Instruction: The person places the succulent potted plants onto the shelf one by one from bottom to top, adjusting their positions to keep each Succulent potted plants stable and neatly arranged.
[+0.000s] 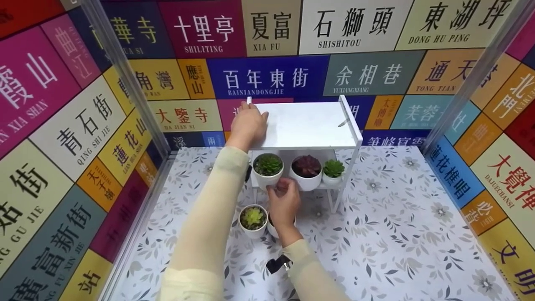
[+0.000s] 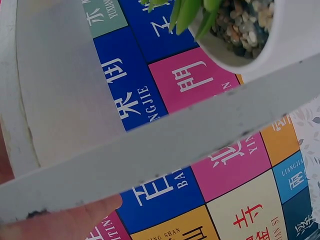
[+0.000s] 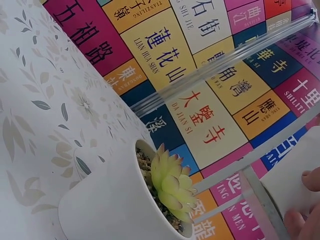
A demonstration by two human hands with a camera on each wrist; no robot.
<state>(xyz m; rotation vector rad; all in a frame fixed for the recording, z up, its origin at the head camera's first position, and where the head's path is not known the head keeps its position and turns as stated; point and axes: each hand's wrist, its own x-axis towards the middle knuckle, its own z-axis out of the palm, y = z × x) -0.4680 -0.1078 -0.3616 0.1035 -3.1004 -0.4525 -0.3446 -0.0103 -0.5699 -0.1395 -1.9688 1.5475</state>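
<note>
A small white two-tier shelf (image 1: 309,123) stands against the back wall. My left hand (image 1: 249,123) grips the left side of its top board, with fingers on either side of the white edge in the left wrist view. My right hand (image 1: 285,205) holds the lower part of a white pot with a green succulent (image 1: 268,165), at the left of the lower tier. Right of that pot on the tier are a dark red succulent (image 1: 307,167) and a smaller green succulent (image 1: 333,169), both in white pots.
In front of the shelf, a yellow-green succulent (image 1: 253,219) in a white pot stands on the leaf-patterned cloth (image 1: 388,234). Beside it, another white pot (image 1: 273,228) is mostly hidden by my right hand. Walls with colourful sign panels (image 1: 267,77) enclose the table on three sides.
</note>
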